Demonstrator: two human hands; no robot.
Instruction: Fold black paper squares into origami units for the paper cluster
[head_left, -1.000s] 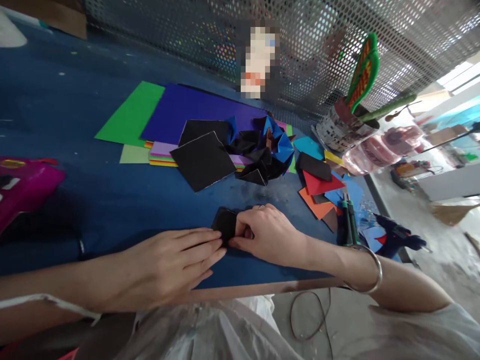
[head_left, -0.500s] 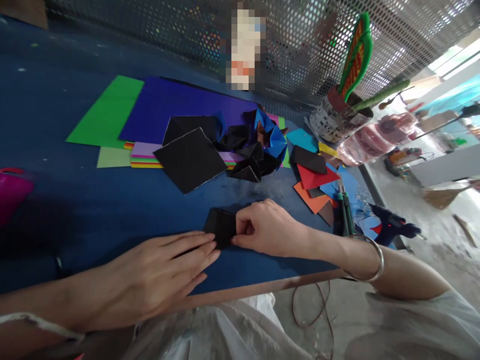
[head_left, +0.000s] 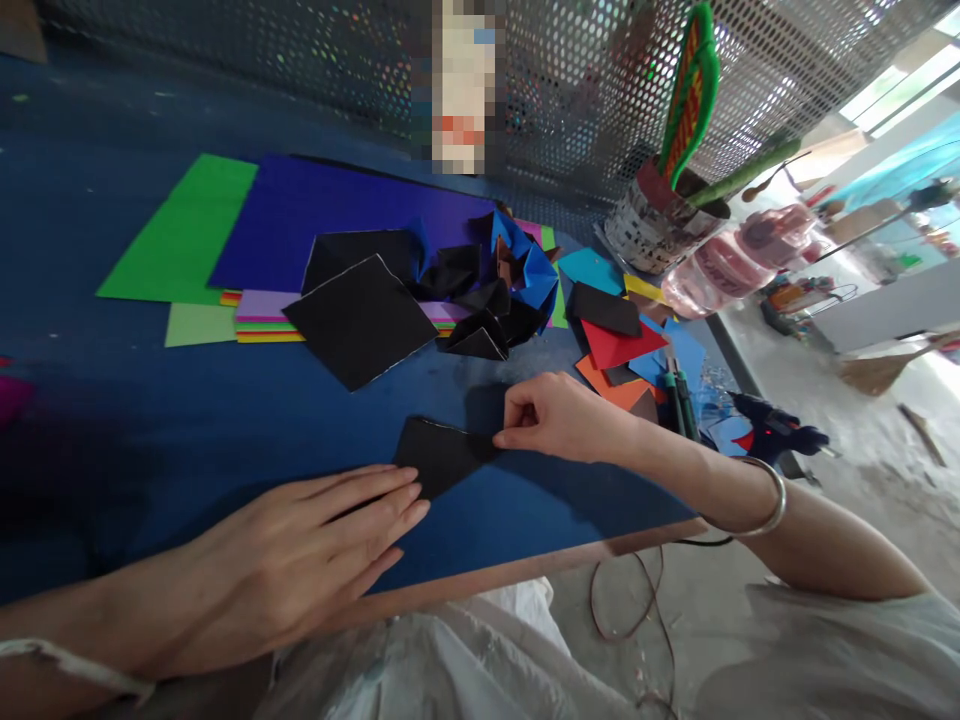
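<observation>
A folded piece of black paper (head_left: 442, 455) lies near the front edge of the blue table (head_left: 480, 545). My left hand (head_left: 300, 540) rests flat, its fingers stretched out and the fingertips on the paper's left end. Thumb and forefinger of my right hand (head_left: 562, 418) pinch the paper's pointed right corner, slightly raised. Beyond my hands lies a black paper square (head_left: 361, 322), partly on a stack of coloured sheets. Folded black paper shapes (head_left: 476, 335) and blue folded shapes (head_left: 538, 280) sit to its right.
A dark blue sheet (head_left: 352, 215) and a green sheet (head_left: 172, 235) lie at the back left. To the right are loose paper pieces (head_left: 619, 340), a green-handled cutter (head_left: 681, 400), a glue gun (head_left: 776, 425), a pink bottle (head_left: 742, 260) and a pot (head_left: 652, 225) holding tools.
My right hand has moved right and slightly away from me, drawing out the paper's right corner, so more of the black paper shows. My left hand has stayed nearly in place.
</observation>
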